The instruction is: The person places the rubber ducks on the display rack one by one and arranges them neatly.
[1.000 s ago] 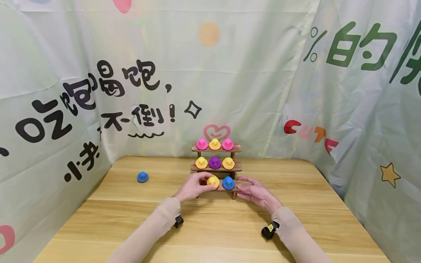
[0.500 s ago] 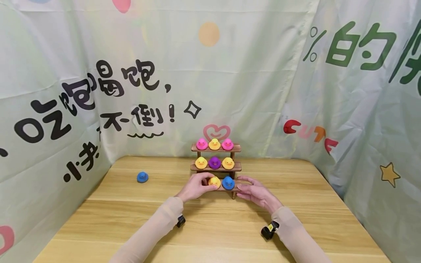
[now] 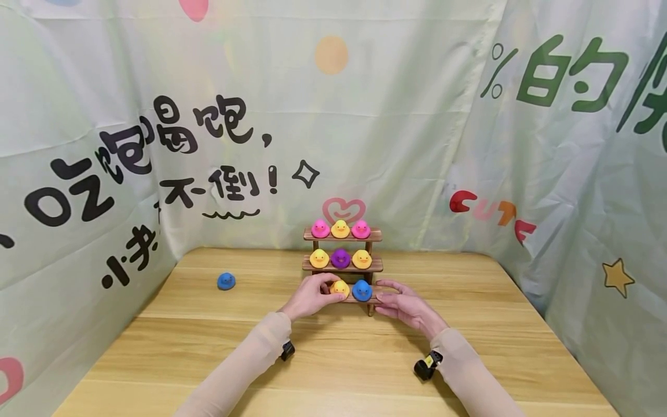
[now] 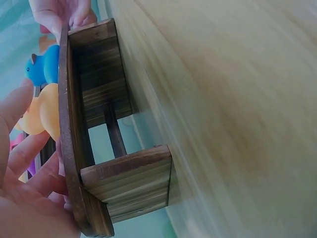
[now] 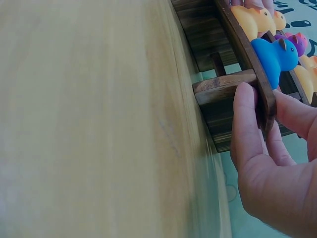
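A three-tier wooden display stand [image 3: 373, 267] stands at the back middle of the table. On its bottom step, my left hand [image 3: 308, 299] holds a yellow rubber duck [image 3: 340, 288] between thumb and fingers. A blue rubber duck [image 3: 362, 291] sits just right of it on the same step. My right hand [image 3: 409, 307] grips the right end of that step. The right wrist view shows its thumb on top of the plank [image 5: 257, 74] and fingers against the underside and leg. In the left wrist view the yellow duck [image 4: 47, 111] sits over the plank beside the blue one.
The middle step carries two yellow ducks [image 3: 319, 259] around a purple duck [image 3: 341, 258]. On the top step a yellow duck [image 3: 340, 229] sits between two pink ones [image 3: 320, 229]. Another blue duck [image 3: 226, 281] lies at the table's left. Printed fabric [image 3: 396, 145] hangs behind and beside the table.
My left hand has shifted slightly right along the bottom step with the yellow duck, closer to the blue duck. My right hand has kept its place at the step's end.
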`<state>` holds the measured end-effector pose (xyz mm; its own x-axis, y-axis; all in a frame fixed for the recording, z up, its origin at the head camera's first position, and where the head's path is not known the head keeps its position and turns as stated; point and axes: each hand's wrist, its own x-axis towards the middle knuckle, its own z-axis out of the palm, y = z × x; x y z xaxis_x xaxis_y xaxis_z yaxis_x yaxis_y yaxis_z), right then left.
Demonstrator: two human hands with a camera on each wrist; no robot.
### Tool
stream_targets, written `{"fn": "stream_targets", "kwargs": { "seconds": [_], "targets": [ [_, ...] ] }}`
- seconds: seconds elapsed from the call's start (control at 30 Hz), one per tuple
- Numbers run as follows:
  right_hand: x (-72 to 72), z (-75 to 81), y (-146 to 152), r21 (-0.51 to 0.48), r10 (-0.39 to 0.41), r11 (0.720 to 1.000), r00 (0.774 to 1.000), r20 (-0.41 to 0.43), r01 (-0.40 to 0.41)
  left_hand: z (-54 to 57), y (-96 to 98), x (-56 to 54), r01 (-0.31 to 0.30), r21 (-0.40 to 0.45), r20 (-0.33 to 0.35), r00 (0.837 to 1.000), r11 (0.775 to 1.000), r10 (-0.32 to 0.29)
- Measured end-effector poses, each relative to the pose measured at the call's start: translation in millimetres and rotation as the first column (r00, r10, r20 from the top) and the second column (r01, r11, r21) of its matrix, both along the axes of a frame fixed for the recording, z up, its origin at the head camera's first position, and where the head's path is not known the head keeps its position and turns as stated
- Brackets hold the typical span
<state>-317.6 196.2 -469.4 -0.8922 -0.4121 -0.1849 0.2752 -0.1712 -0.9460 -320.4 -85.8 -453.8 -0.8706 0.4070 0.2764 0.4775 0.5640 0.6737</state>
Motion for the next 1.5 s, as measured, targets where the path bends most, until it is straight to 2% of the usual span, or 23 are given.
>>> {"fn": "stream_targets", "kwargs": {
  "seconds": [0.13, 0.53, 0.83, 1.03, 1.27, 1.4, 1.5],
  "targets": [
    [0.0, -0.6, 0.8, 0.001, 0.008, 1.0, 1.0, -0.008, -0.008, 0.7, 0.7, 0.2, -0.011, -0.004, 0.018, 1.0, 1.0, 0.011],
    [-0.6, -1.0, 0.4, 0.005, -0.01, 1.0, 1.0, -0.002, 0.01, 2.2, 3.0, 3.0, -0.013, -0.001, 0.007, 1.0, 1.0, 0.013],
    [-0.1, -2.4, 1.2, 0.002, 0.018, 1.0, 0.999, -0.031, -0.018, 1.3, 2.9, 3.9, -0.01, 0.007, 0.011, 1.0, 1.0, 0.01],
    [0.9, -1.3, 0.8, 0.004, 0.014, 1.0, 0.999, -0.033, -0.014, 0.1, 0.5, 1.8, 0.008, 0.012, 0.009, 1.0, 1.0, -0.008],
    [1.3, -1.0, 0.7, 0.002, 0.013, 1.0, 0.999, -0.032, -0.013, 0.1, -6.1, 0.0, 0.061, 0.064, 0.03, 0.998, 0.996, -0.063],
    [0.7, -2.1, 1.0, -0.002, 0.013, 1.0, 0.999, -0.035, -0.013, 0.9, -11.1, -0.9, 0.074, 0.087, 0.057, 0.995, 0.993, -0.079],
    [0.3, -2.7, 1.0, 0.002, 0.015, 1.0, 0.999, -0.034, -0.015, 1.2, -15.1, -1.3, 0.08, 0.111, 0.054, 0.995, 0.991, -0.087]
  ]
}}
